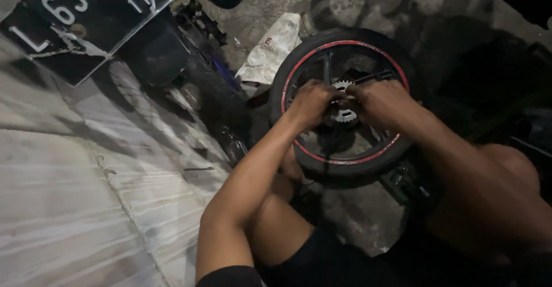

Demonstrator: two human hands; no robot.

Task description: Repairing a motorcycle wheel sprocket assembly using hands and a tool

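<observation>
A motorcycle wheel [299, 68] with a black tyre and a red-striped rim lies flat on the ground in front of me. A toothed metal sprocket [344, 114] sits at its hub. My left hand [310, 103] and my right hand [376, 100] are both closed over the hub, fingers curled around the sprocket, touching each other. What the fingers pinch is hidden in the dim light. My knees are bent on either side of the wheel.
The rear of a parked motorcycle with a black number plate [75, 16] stands at the upper left. A white plastic bag [273, 48] lies behind the wheel. Pale worn concrete [69, 195] covers the left; the right side is in dark shadow.
</observation>
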